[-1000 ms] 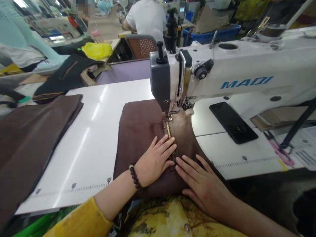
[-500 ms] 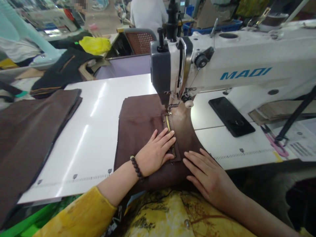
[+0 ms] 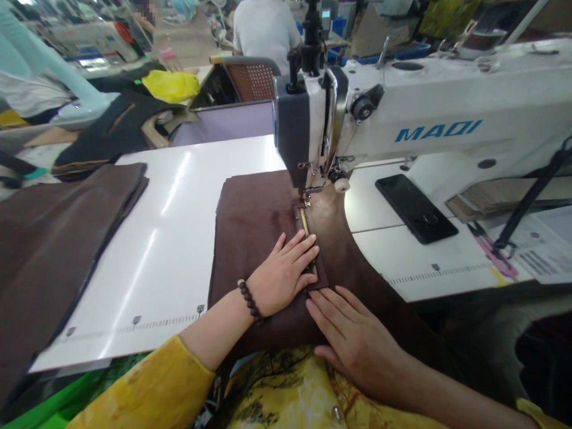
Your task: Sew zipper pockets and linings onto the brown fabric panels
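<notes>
Brown panel [image 3: 254,223] under the presser foot [image 3: 307,201] of the sewing machine [image 3: 402,95]
In front of the machine, left hand [image 3: 283,271] and right hand [image 3: 355,333] rest flat on the panel, gripping nothing; a black smartphone [image 3: 415,207] lies on the worktop [image 3: 147,238] near the machine.

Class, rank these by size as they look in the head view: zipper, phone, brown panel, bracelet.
1. Brown panel
2. Phone
3. Zipper and bracelet: too alike to rank; the left hand partly covers the zipper.
</notes>
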`<state>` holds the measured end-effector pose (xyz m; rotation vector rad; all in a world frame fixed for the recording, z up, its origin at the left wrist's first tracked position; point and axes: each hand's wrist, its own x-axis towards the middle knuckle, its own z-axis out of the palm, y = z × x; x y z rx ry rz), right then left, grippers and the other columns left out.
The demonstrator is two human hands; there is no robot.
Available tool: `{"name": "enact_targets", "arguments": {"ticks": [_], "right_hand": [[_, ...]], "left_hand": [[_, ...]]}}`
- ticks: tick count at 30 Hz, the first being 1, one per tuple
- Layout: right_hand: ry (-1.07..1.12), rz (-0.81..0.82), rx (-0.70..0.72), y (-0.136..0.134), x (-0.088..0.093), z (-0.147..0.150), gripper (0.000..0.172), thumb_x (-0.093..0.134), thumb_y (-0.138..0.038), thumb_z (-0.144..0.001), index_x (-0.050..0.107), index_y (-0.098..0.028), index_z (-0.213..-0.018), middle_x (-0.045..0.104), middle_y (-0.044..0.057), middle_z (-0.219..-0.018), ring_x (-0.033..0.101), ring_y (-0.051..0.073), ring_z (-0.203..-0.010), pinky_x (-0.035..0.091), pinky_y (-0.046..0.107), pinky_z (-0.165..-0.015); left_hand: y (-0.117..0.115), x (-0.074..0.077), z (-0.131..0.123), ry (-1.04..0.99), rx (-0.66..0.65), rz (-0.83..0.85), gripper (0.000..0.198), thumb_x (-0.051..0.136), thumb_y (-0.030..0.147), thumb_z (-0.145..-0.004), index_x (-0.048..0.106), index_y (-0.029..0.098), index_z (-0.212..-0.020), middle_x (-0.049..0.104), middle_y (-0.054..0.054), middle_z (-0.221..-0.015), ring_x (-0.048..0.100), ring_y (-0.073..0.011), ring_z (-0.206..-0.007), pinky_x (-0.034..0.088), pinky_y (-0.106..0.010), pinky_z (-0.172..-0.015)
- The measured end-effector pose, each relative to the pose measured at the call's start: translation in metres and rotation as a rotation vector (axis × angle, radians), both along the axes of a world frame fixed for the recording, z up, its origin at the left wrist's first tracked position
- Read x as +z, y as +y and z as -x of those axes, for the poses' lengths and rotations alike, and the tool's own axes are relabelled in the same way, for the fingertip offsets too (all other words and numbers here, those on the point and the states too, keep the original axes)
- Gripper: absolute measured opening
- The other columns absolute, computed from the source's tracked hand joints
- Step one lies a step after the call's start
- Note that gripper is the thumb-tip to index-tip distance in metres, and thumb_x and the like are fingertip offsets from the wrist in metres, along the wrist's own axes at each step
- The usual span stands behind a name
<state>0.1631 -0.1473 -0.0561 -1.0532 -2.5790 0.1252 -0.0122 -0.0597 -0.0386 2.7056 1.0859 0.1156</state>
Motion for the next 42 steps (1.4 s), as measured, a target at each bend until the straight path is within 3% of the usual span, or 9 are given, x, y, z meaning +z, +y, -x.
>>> {"name": "enact_targets", "arguments": {"ticks": [7,12,15,21,25,29,35,39,42], "right_hand": [[-0.067,-0.008,-0.055,0.001,0.007,0.009,0.058,0.046,-0.051,-0.081,0.043,-0.01,-0.124,0.053,0.007,-0.12,0.044,0.023,-0.109,0.033,0.039,-0.091],[0.087,-0.097,0.063,0.006,0.011,0.005,0.034,0.045,-0.036,-0.085,0.058,-0.011,-0.104,0.059,0.007,-0.11,0.049,0.02,-0.104,0.035,0.033,-0.093],[0.242,-0.126,0.048,0.011,0.017,-0.007,0.025,0.041,-0.025,-0.087,0.062,-0.013,-0.093,0.065,0.005,-0.097,0.054,0.016,-0.094,0.037,0.029,-0.092],[0.023,-0.116,-0.091,0.034,0.022,-0.025,0.032,0.044,-0.035,-0.086,0.058,-0.018,-0.109,0.059,0.01,-0.11,0.054,0.023,-0.098,0.046,0.04,-0.08],[-0.025,-0.091,-0.052,0.041,0.015,-0.029,0.031,0.048,-0.034,-0.083,0.057,-0.022,-0.11,0.058,0.008,-0.113,0.052,0.022,-0.103,0.044,0.04,-0.084],[-0.098,-0.165,0.008,0.044,0.015,-0.032,0.033,0.051,-0.033,-0.081,0.056,-0.021,-0.111,0.056,0.01,-0.116,0.049,0.024,-0.108,0.043,0.04,-0.085],[-0.15,-0.251,0.051,0.05,0.02,-0.029,0.031,0.049,-0.034,-0.081,0.059,-0.021,-0.107,0.059,0.01,-0.11,0.054,0.023,-0.101,0.045,0.038,-0.08],[-0.14,-0.277,0.053,0.052,0.018,-0.029,0.031,0.047,-0.039,-0.082,0.06,-0.021,-0.105,0.06,0.009,-0.109,0.055,0.022,-0.1,0.042,0.037,-0.081],[-0.139,-0.281,0.054,0.053,0.017,-0.03,0.033,0.047,-0.042,-0.082,0.059,-0.022,-0.105,0.06,0.009,-0.109,0.053,0.022,-0.102,0.04,0.036,-0.084]], "left_hand": [[0.001,0.0,0.002,-0.006,-0.011,0.011,0.042,0.04,0.031,-0.089,0.036,0.014,-0.127,0.03,-0.008,-0.138,0.016,-0.0238,-0.13,0.02,-0.05,-0.104],[0.001,-0.002,0.001,-0.003,0.0,-0.03,0.047,0.048,0.033,-0.085,0.037,0.015,-0.127,0.031,-0.007,-0.138,0.018,-0.0236,-0.13,0.021,-0.05,-0.105],[0.001,-0.003,0.001,-0.008,0.014,-0.052,0.05,0.053,0.034,-0.082,0.038,0.016,-0.126,0.033,-0.007,-0.137,0.02,-0.0235,-0.129,0.022,-0.049,-0.105],[0.0,0.001,0.001,-0.033,0.02,-0.024,0.049,0.053,0.032,-0.082,0.038,0.016,-0.126,0.034,-0.009,-0.136,0.021,-0.0234,-0.129,0.024,-0.05,-0.103],[-0.001,0.004,0.0,-0.037,0.049,0.016,0.045,0.048,0.028,-0.085,0.037,0.016,-0.127,0.034,-0.007,-0.136,0.021,-0.0223,-0.129,0.024,-0.05,-0.104],[0.001,0.006,0.002,-0.052,0.059,0.023,0.046,0.048,0.029,-0.085,0.035,0.017,-0.127,0.034,-0.006,-0.136,0.023,-0.0216,-0.128,0.023,-0.047,-0.105],[0.021,0.013,-0.003,-0.034,0.126,-0.046,0.052,0.052,0.041,-0.082,0.038,0.017,-0.126,0.036,-0.008,-0.135,0.04,-0.0234,-0.115,0.039,-0.041,-0.093],[0.031,0.007,-0.007,-0.053,0.155,-0.083,0.062,0.05,0.055,-0.077,0.041,0.016,-0.123,0.037,-0.009,-0.134,0.03,-0.0262,-0.122,0.028,-0.048,-0.1],[0.033,0.002,-0.007,-0.076,0.159,-0.064,0.064,0.051,0.056,-0.076,0.041,0.013,-0.123,0.038,-0.011,-0.133,0.029,-0.0255,-0.124,0.025,-0.048,-0.102]]}}
